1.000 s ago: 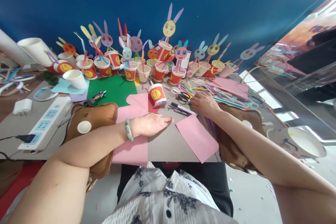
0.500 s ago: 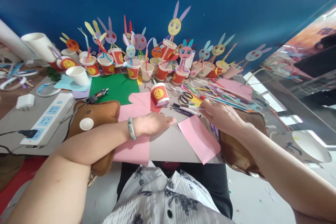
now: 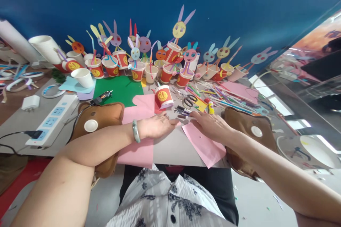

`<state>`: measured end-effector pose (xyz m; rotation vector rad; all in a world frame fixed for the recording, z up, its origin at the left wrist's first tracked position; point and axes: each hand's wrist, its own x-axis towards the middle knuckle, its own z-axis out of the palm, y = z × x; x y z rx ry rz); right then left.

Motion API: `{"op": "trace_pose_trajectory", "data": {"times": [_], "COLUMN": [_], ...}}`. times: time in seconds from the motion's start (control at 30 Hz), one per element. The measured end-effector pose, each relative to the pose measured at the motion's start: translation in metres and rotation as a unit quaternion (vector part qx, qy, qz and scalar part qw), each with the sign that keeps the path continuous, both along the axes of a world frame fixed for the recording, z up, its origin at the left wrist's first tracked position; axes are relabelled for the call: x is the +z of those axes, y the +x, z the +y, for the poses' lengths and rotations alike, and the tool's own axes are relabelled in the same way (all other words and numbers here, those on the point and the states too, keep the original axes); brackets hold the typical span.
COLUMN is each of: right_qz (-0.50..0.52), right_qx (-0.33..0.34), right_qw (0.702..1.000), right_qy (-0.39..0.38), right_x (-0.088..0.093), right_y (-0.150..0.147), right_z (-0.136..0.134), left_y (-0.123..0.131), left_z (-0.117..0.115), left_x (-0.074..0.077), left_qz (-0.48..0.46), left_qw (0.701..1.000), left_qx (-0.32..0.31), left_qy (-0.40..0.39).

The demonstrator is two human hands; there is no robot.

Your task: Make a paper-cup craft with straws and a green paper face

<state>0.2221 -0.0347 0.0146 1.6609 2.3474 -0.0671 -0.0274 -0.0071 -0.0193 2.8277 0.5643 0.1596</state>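
My desk (image 3: 170,145), grey top, crowded. Near centre: large pink sheet (image 3: 138,152), small pink sheet (image 3: 206,147) right of it, apart. Green sheet (image 3: 117,90) farther back. Brown pads left (image 3: 103,115) and right (image 3: 245,124). Power strip (image 3: 54,118) at left. Tipped red cup (image 3: 163,96), scissors (image 3: 189,100), glue stick (image 3: 210,107) mid-far. Row of bunny cups (image 3: 138,71) along far edge.

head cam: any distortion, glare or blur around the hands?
Head view: heavy wide-angle warp, the blue wall bows and the frame edges stretch. Head view again: reflections wash out the glossy panel at right. The left hand and right hand are sharp and evenly lit, with only faint shadows.
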Motion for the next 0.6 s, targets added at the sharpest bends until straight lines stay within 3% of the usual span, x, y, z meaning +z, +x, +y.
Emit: {"op": "trace_pose_trajectory", "data": {"times": [0.17,0.37,0.47,0.6], "right_qz": [0.121,0.341,0.374,0.362], "right_qx": [-0.02,-0.042,-0.062,-0.053], "right_qw": [0.992,0.939,0.925,0.93], "right_qy": [0.03,0.006,-0.002,0.028], "right_x": [-0.001,-0.012,-0.019,-0.025], "right_y": [-0.008,-0.022,-0.026,-0.024], "right_z": [0.002,0.003,0.009,0.014], "left_y": [0.001,0.0,-0.001,-0.001], "left_z": [0.001,0.005,0.006,0.007], "left_x": [0.008,0.012,0.01,0.004], "left_qz": [0.062,0.037,0.043,0.01], "left_qw": [0.997,0.998,0.997,0.999], "left_qx": [-0.039,-0.058,-0.056,-0.033], "left_qy": [0.024,0.005,0.01,0.003]}}
